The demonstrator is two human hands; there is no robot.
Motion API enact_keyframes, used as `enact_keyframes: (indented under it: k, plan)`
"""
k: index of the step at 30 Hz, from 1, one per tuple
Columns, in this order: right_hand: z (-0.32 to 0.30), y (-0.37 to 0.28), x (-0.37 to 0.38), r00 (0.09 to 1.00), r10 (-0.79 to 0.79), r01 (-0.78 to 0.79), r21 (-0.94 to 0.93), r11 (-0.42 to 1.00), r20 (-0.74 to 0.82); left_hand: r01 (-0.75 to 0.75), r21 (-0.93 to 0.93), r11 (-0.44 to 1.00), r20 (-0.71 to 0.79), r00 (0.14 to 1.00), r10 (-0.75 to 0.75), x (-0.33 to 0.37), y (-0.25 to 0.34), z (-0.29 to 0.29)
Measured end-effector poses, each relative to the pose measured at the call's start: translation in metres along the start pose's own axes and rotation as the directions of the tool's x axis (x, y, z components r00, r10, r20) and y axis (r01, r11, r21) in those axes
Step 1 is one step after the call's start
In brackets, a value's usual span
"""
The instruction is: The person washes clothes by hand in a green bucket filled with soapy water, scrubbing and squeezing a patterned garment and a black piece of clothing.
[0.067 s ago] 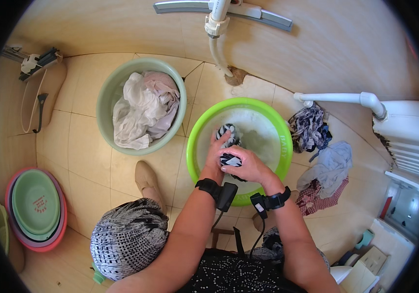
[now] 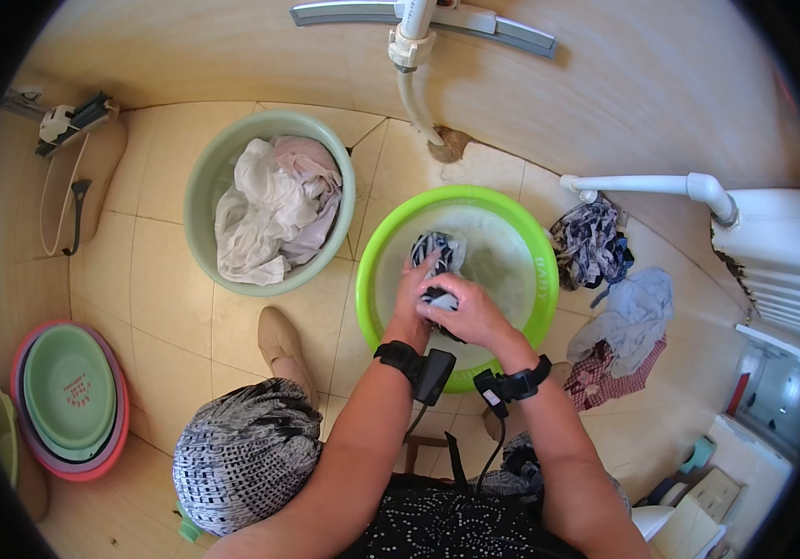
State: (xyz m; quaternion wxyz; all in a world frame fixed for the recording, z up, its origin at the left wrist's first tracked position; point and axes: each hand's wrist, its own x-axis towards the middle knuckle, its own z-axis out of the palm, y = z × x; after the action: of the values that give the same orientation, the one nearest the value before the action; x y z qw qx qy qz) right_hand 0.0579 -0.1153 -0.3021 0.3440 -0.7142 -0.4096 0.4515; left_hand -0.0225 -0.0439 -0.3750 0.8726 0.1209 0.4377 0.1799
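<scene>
Over the bright green basin [image 2: 372,244], which holds cloudy, sudsy water, both my hands are closed on a wet black-and-white patterned garment [image 2: 430,246]. My left hand [image 2: 410,296] grips it from the left, the cloth bunching out above its fingers. From the right, my right hand [image 2: 474,312] wraps over the lower part of the bundle, close against the left hand. Part of the garment is hidden under my fingers. Black straps with small boxes sit on both wrists.
To the left stands a grey-green basin [image 2: 197,200] with white and pink clothes [image 2: 269,214]. Right of the green basin lie a dark patterned garment [image 2: 588,244], a light blue one [image 2: 640,303] and a red checked one [image 2: 605,377]. Stacked basins [image 2: 120,410] lean at far left; a white pipe [image 2: 642,185] runs right.
My hands have shifted slightly against each other, and the garment's bunched upper end has changed shape. My right hand's fingers have moved a little over the cloth.
</scene>
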Motion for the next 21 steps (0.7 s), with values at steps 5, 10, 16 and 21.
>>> enact_keyframes:
  k: [5, 10, 16, 21]
  plan:
    - [0.013, 0.04, 0.024, 0.898, 0.261, -0.354, -0.232, 0.906, -0.354, 0.024, -0.038, 0.999, -0.042, 0.999, -0.026, 0.014, -0.032, -0.01]
    - [-0.023, 0.152, 0.008, 0.678, 0.586, -0.528, 0.259, 0.808, -0.444, 0.153, 0.187, 0.97, -0.001, 0.988, -0.156, 0.014, -0.007, 0.004]
    - [0.01, 0.141, -0.004, 0.931, 0.176, -0.307, -0.423, 0.853, -0.32, 0.029, 0.99, 0.14, -0.06, 0.974, 0.218, 0.025, -0.036, -0.054]
    - [0.005, 0.149, -0.002, 0.728, 0.421, -0.506, -0.01, 0.863, -0.541, 0.069, 0.77, 0.635, -0.179, 0.977, 0.112, 0.033, -0.019, -0.043]
